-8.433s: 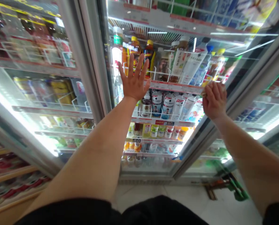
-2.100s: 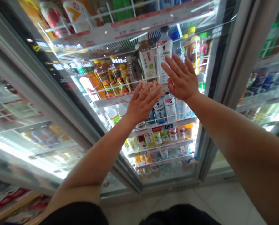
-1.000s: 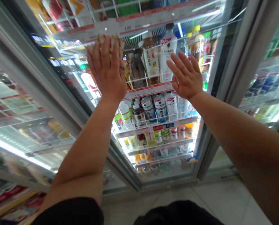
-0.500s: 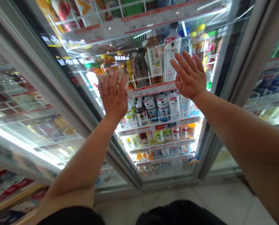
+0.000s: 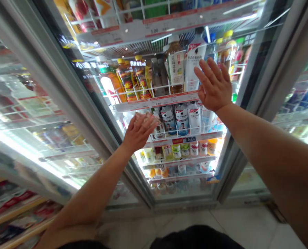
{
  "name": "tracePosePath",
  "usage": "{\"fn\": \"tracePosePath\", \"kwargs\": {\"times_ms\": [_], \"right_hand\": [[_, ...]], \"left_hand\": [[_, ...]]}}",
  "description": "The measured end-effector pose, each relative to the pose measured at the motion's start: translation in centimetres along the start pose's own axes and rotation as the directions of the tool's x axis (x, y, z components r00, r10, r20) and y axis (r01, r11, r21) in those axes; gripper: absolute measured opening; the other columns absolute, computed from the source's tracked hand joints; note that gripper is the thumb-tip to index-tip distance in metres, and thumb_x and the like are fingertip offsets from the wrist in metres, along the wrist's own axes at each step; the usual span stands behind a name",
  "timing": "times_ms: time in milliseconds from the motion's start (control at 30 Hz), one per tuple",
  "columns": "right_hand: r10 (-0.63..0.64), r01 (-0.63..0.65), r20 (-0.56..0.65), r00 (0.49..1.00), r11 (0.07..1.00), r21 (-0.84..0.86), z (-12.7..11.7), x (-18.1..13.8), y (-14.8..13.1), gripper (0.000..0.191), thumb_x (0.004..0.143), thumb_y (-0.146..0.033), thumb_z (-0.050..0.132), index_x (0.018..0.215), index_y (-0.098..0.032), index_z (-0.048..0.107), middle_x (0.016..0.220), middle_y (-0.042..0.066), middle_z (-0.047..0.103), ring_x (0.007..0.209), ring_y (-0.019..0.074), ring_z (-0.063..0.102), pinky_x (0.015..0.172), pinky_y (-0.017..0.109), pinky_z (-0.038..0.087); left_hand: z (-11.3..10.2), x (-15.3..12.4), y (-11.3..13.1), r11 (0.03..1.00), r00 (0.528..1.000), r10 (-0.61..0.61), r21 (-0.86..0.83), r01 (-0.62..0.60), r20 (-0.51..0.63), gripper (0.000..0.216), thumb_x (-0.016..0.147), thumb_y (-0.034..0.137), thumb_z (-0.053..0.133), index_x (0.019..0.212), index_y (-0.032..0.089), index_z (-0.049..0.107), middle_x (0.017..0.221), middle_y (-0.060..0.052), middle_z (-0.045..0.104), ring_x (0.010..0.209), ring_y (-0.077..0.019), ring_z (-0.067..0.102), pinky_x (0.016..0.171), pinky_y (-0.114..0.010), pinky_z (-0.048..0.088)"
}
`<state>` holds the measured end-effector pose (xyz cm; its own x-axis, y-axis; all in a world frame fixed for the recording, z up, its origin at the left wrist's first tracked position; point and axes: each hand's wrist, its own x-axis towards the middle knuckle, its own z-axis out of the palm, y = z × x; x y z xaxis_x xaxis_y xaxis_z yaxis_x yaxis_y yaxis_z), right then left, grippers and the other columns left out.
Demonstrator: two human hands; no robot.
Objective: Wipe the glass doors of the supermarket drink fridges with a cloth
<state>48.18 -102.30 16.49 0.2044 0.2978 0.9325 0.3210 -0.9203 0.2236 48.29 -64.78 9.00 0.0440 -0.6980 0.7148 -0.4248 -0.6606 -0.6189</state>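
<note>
My left hand (image 5: 138, 133) is pressed towards the glass door (image 5: 181, 192) of a lit drinks fridge, in front of the middle shelves. Under its fingers shows a pale, crumpled cloth (image 5: 146, 117), mostly hidden by the hand and blurred. My right hand (image 5: 214, 86) lies flat against the glass higher up on the right, fingers spread, with nothing in it. Behind the glass near it stands a tall white-labelled bottle (image 5: 194, 57). Left of that is a tea bottle (image 5: 176, 67).
Fridge shelves hold several rows of bottles, including yellow-capped ones (image 5: 126, 77) and small labelled ones (image 5: 181, 119). Metal door frames (image 5: 97, 114) run down both sides. A shelf of packaged goods (image 5: 14, 204) stands at lower left, above the tiled floor (image 5: 195, 218).
My left hand has moved down and slightly right across the glass with the cloth, uncovering the yellow-capped bottles. The right hand stays at about the same place on the glass.
</note>
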Motion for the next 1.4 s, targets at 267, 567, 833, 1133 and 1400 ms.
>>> {"fn": "tracePosePath", "kwargs": {"times_ms": [267,567,833,1133,1400], "right_hand": [[0.042,-0.044,0.043,0.998,0.998,0.038,-0.2,0.1,-0.1,0.057,0.1,-0.036,0.027,0.156,-0.036,0.031,0.161,-0.009,0.026,0.154,0.023,0.021,0.13,0.053,0.016],[0.043,-0.044,0.045,0.998,0.999,0.019,-0.6,0.1,-0.5,0.057,0.099,-0.033,0.029,0.155,-0.033,0.035,0.162,-0.005,0.029,0.153,0.0247,0.025,0.128,0.056,0.019],[0.043,-0.045,0.045,0.998,0.998,0.051,-0.6,0.1,-0.5,0.056,0.1,-0.034,0.027,0.156,-0.033,0.034,0.161,-0.004,0.032,0.153,0.026,0.024,0.127,0.058,0.018],[0.009,-0.009,-0.001,1.0,1.0,0.016,-0.2,-0.1,-0.1,0.055,0.102,-0.034,0.027,0.156,-0.033,0.034,0.161,-0.005,0.031,0.153,0.024,0.027,0.127,0.055,0.02],[0.022,-0.023,0.016,1.0,0.998,0.055,-0.2,0.0,-0.1,0.055,0.102,-0.04,0.024,0.157,-0.036,0.03,0.161,-0.007,0.033,0.154,0.0243,0.024,0.127,0.057,0.018]], "left_hand": [[-0.7,-1.4,-0.2,0.983,0.986,-0.152,0.114,0.144,0.068,0.051,0.102,0.031,0.044,0.153,0.023,0.039,0.159,-0.002,0.038,0.153,-0.0219,0.004,0.129,-0.049,0.009],[-0.4,-0.8,1.3,0.999,0.996,0.037,-0.005,-0.037,0.084,0.06,0.101,0.023,0.05,0.156,0.035,0.032,0.159,0.004,0.037,0.152,-0.0188,0.022,0.132,-0.045,0.013],[0.7,2.5,3.4,0.994,0.992,0.106,-0.026,-0.104,0.064,0.067,0.097,0.016,0.054,0.158,0.031,0.029,0.159,0.0,0.037,0.153,-0.0212,0.018,0.13,-0.048,0.016],[1.1,7.4,3.4,0.979,0.981,-0.187,-0.089,0.182,-0.048,0.062,0.099,0.02,0.05,0.158,0.029,0.03,0.162,-0.004,0.032,0.154,-0.0262,0.011,0.129,-0.057,0.008],[1.8,10.2,3.5,0.987,0.999,0.01,-0.163,-0.005,0.03,0.065,0.103,0.019,0.042,0.161,0.035,0.016,0.164,0.003,0.028,0.155,-0.0202,0.01,0.131,-0.05,0.003]]}}
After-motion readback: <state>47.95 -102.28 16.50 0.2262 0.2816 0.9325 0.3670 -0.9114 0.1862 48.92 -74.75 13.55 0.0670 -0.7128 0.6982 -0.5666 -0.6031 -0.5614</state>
